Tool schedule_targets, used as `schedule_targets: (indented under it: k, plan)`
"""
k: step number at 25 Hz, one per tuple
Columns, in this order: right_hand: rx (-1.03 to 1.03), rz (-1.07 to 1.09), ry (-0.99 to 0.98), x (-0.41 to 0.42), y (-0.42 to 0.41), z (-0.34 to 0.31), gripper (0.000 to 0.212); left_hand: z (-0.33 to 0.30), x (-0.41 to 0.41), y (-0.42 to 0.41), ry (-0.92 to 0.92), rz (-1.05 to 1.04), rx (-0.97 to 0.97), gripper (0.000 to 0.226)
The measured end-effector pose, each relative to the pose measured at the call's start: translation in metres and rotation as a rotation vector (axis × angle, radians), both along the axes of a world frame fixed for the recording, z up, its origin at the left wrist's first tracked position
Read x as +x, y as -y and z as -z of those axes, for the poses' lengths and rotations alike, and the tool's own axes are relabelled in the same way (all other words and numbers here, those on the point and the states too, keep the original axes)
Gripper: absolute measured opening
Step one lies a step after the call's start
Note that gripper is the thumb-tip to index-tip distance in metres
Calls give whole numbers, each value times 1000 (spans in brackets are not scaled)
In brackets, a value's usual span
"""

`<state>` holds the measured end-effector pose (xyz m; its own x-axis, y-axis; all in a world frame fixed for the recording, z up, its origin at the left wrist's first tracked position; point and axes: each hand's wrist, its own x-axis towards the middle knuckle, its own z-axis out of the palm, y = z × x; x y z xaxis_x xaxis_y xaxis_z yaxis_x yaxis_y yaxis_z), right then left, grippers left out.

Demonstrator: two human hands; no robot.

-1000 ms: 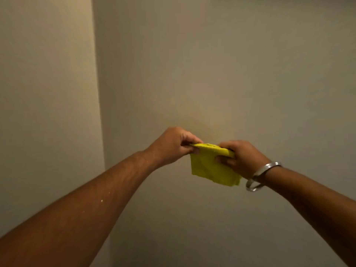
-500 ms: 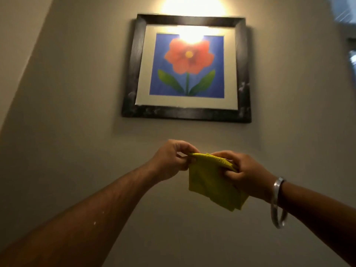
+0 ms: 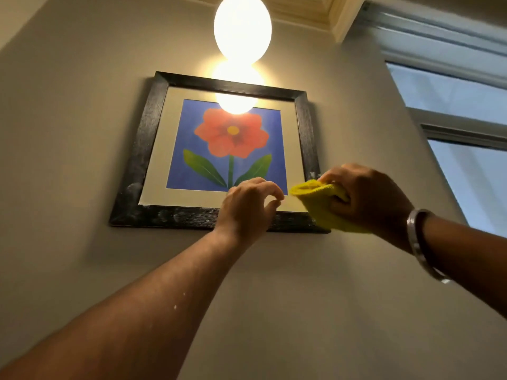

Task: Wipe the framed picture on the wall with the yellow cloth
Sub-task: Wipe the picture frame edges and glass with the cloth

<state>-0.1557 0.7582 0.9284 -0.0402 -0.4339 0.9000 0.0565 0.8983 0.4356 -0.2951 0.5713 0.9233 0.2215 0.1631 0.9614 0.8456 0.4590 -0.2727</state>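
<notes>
A picture of a red flower on blue hangs on the beige wall in a black frame with dusty white smudges along its lower rail. My right hand grips the bunched yellow cloth in front of the frame's lower right corner. My left hand is raised before the bottom rail, fingers loosely curled and apart, holding nothing. Whether the cloth touches the frame I cannot tell.
A glowing round lamp hangs above the picture and glares on the glass. A window with a white frame fills the upper right. A metal bangle sits on my right wrist.
My view tilted up from bare wall to the picture. My left hand let go of the cloth. My right hand rose with the cloth to the frame's lower right corner.
</notes>
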Motion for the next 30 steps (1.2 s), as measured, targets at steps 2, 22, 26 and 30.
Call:
schedule_targets:
  k: [2, 22, 26, 30]
  plan:
    - [-44, 81, -175, -5, -10, -19, 36, 5, -21, -1, -38, -287, 66, 46]
    - [-455, 11, 56, -102, 1, -177, 50, 13, -58, -20, -145, -583, 258, 82]
    - [-377, 65, 4, -102, -9, -139, 44, 11, -55, -19, -113, -583, 266, 83]
    - [-155, 45, 77, -95, -40, 28, 47, 13, -52, -20, -98, -578, 237, 83]
